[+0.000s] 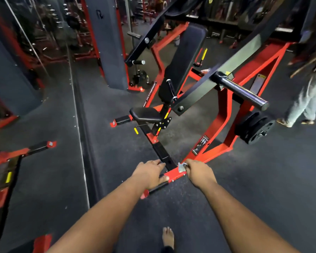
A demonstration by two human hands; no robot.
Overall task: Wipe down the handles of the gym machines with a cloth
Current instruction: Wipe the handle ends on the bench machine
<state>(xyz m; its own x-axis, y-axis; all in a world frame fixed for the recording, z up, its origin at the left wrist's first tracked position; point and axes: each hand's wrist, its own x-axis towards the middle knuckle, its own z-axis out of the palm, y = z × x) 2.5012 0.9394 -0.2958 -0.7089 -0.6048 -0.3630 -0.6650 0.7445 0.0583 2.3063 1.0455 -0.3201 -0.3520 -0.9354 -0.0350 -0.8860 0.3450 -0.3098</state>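
Your dark rubber floor [244, 189] carries the red-framed press machine [221, 121], a grey pillar [108, 52] and your bare foot [168, 236].

Glossy red-painted metal frame [215, 125], matt padded seat [146, 114], seemingly speckled rubber floor [263, 179].

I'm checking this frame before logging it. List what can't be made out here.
- Small grey cloth, head view: mostly covered by the right hand that grips it; only a corner shows.
- Left hand: its fingertips are hidden against the red steel machine frame, so contact is unclear.
- Person in pale trousers: blurred and cut off by the right edge.
- Black-and-white warning label: too small to read.
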